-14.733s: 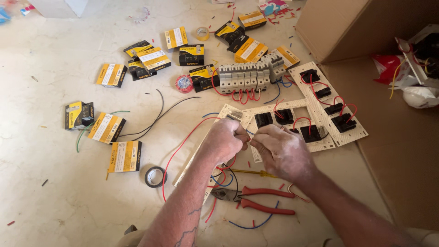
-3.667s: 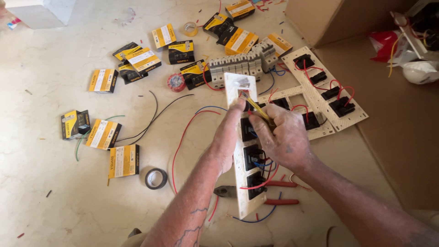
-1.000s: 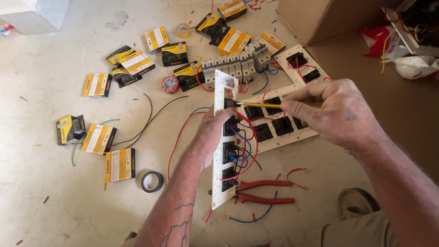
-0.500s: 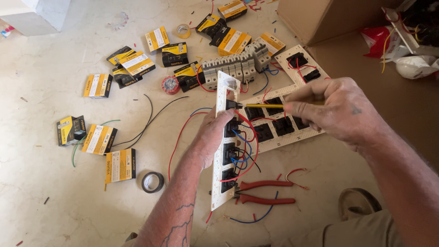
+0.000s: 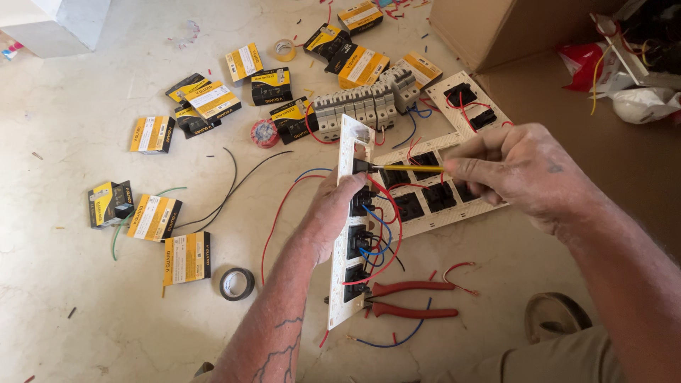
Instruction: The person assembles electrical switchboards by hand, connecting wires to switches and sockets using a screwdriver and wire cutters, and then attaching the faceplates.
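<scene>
Hands over pale floor, left hand [image 5: 333, 213] gripping upright white switch plate [image 5: 347, 177] with wired black modules, right hand [image 5: 518, 174] pinching yellow screwdriver [image 5: 411, 169] against it, open cardboard box [image 5: 511, 28] behind, small yellow-black cartons [image 5: 186, 257] scattered, red pliers [image 5: 411, 298] beside plate.

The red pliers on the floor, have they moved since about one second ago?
No. The red pliers lie as before, beside the blue wire.

Pale speckled stone floor [image 5: 85, 312] in daylight, brown cardboard box [image 5: 511, 28] at the upper right.
</scene>
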